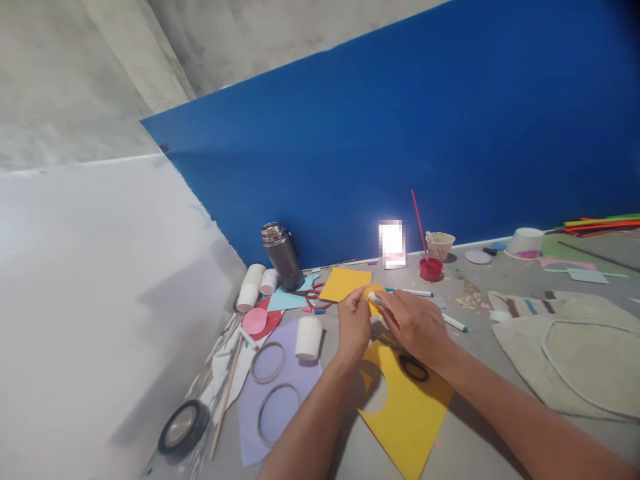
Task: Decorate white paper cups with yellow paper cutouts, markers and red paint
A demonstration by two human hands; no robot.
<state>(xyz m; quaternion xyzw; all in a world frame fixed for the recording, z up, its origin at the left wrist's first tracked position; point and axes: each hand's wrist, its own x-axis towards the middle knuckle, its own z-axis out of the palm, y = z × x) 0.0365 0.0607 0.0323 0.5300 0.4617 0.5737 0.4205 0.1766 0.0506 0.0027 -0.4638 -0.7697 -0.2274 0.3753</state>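
Note:
My left hand (356, 319) pinches a small yellow-orange paper piece (371, 291) with a rounded edge. My right hand (419, 328) closes on a white marker-like stick (375, 299), its end against the paper; the fingers hide most of it. Below the hands lies a yellow sheet (413, 427) with a round hole cut through it. Scissors with black handles (413, 367) rest on that sheet, partly covered by my right hand. Another yellow sheet (345, 285) lies just beyond my left hand. A white paper cup (309, 338) stands to the left.
Left are two rings (268, 363) on purple paper (250, 433), black tape (183, 427), red-handled scissors (320, 295) and a dark flask (283, 257). Behind stand a red pot (431, 269) and a patterned cup (440, 246). A cloth bag (520, 353) lies right, before a blue wall panel (400, 133).

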